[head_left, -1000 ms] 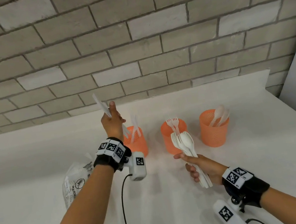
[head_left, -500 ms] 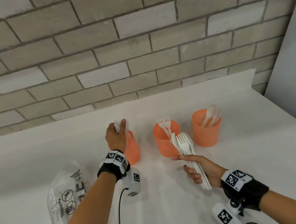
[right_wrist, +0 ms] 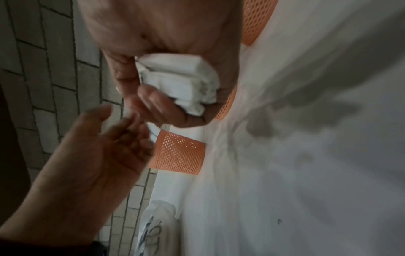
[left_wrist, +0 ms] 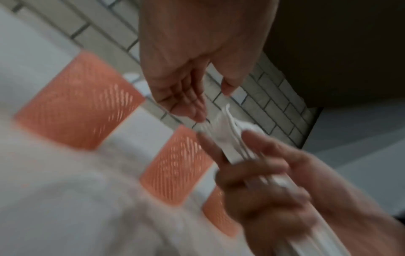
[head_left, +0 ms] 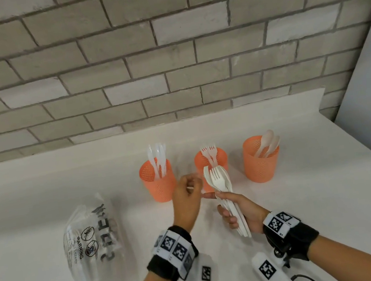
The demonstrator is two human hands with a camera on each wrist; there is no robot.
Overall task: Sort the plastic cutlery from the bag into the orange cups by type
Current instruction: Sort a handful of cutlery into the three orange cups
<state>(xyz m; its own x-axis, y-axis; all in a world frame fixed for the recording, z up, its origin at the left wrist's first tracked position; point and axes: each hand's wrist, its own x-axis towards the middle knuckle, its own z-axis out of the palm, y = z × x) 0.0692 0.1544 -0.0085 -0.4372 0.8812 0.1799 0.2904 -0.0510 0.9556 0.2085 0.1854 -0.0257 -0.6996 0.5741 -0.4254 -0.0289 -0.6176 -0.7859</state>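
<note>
All three cups (head_left: pixel 259 160) hold some pieces; your right hand (head_left: pixel 239 209) grips a bundle (head_left: pixel 221 183), your left hand (head_left: pixel 187 199), seemingly empty, fingers loose, reaches for it.

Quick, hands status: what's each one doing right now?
Left hand: open, holding nothing, fingers reaching toward the bundle of cutlery.
Right hand: closed around the bundle of cutlery, a fork on top.
</note>
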